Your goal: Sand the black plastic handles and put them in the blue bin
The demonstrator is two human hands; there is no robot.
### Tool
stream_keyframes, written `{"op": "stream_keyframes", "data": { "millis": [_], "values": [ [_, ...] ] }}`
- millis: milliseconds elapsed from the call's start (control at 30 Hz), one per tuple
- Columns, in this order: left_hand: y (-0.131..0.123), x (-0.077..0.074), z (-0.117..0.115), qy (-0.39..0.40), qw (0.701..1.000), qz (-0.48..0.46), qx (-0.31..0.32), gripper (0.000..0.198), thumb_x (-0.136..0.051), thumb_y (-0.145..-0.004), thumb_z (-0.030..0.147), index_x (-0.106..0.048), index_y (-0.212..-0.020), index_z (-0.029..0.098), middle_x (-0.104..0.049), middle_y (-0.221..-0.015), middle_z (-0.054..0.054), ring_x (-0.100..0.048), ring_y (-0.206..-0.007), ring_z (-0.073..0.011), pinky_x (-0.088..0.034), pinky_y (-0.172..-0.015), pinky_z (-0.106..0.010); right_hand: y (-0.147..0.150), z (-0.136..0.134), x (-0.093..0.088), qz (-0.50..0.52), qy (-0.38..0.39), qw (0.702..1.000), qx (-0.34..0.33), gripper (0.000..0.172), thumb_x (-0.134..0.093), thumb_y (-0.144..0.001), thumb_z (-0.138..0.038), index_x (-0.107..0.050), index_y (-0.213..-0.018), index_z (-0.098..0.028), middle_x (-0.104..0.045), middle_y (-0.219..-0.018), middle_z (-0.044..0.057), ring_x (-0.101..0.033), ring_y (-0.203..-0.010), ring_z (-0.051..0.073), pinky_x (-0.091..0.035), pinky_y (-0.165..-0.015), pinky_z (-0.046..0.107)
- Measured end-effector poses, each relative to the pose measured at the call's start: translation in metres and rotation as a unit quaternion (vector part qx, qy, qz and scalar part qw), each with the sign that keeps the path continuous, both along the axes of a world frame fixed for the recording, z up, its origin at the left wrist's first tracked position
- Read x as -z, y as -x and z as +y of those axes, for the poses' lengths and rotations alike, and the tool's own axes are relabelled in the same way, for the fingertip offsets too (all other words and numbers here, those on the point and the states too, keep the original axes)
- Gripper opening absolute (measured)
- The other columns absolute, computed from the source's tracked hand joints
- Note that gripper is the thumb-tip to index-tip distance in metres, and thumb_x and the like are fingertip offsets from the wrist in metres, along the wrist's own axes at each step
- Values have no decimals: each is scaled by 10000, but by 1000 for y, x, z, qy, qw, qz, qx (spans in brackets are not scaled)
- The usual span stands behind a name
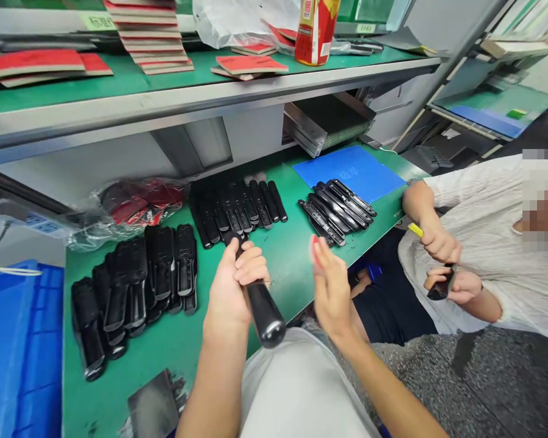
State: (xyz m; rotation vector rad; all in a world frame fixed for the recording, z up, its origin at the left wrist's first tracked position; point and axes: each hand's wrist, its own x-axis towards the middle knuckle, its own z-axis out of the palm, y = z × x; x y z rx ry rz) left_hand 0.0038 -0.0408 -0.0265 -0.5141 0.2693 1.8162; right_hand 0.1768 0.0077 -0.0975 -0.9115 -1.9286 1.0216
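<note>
My left hand (235,283) is closed round a black rod-shaped handle (263,310) whose rounded end points toward me over the edge of the green table (292,255). Just to its right, my right hand (329,283) is held up with fingers stretched and together, holding nothing, slightly blurred. Beyond my hands lies a row of black handles (237,210). Stacked black sheaths (137,286) lie to the left. Another group of black pieces (338,210) lies to the right.
A seated person at right holds a black part (441,287) and a yellow-tipped tool (415,230). A blue mat (351,170) lies at the back right. A plastic bag with red and black items (132,207) sits at the back left. A blue bin (18,347) stands far left; a shelf above carries red booklets (150,36) and a red can (315,30).
</note>
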Motion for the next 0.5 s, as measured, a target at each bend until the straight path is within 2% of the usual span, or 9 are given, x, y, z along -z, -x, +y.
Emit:
{"op": "stream_keyframes", "data": {
  "millis": [67, 167, 233, 300, 400, 500],
  "values": [
    [2, 0, -1, -30, 999, 25, 31, 273, -420, -1008, 357, -510, -842, 160, -378, -527, 94, -380, -379, -18, -318, -360, -111, 0, 6, -5, 34, 12, 999, 35, 450, -408, -1010, -300, -429, -1457, -347, -422, -1553, 23, -403, -1405, 264, -316, -1146, 547],
    [-3, -2, 3, -35, 993, 95, 68, 321, -506, -957, 465, -575, -885, 160, -515, -641, 33, -524, -539, -78, -449, -478, -181, -9, 3, -14, 105, 155, 982, 17, 439, -405, -1012, -374, -444, -1447, -321, -493, -1501, 44, -540, -1297, 252, -432, -1086, 468],
    [-11, -1, 9, -11, 983, 163, 77, 366, -519, -942, 493, -623, -974, 144, -502, -647, 31, -494, -527, -76, -425, -460, -182, -17, -4, -18, 147, 254, 956, 5, 445, -402, -1005, -422, -472, -1428, -303, -616, -1374, 67, -632, -1167, 257, -511, -992, 442],
    [-19, 1, 14, 23, 970, 230, 70, 390, -529, -943, 475, -636, -1084, 128, -446, -623, 54, -382, -449, -42, -330, -388, -153, -25, -11, -19, 174, 304, 937, 1, 476, -397, -995, -466, -479, -1426, -284, -700, -1231, 81, -678, -1061, 261, -552, -916, 431],
    [-29, 5, 18, 64, 950, 302, 54, 412, -586, -912, 474, -648, -1142, 138, -344, -594, 85, -293, -420, -32, -262, -355, -142, -30, -14, -19, 178, 287, 941, -31, 504, -410, -978, -534, -535, -1391, -276, -716, -1173, 87, -683, -1012, 261, -553, -911, 427],
    [-34, 9, 18, 77, 932, 347, 67, 483, -626, -868, 520, -656, -1190, 161, -270, -559, 101, -280, -406, -39, -243, -346, -142, -28, -12, -22, 156, 199, 963, -95, 457, -447, -973, -524, -597, -1339, -296, -648, -1320, 74, -622, -1144, 282, -478, -1019, 476]
  ]
}}
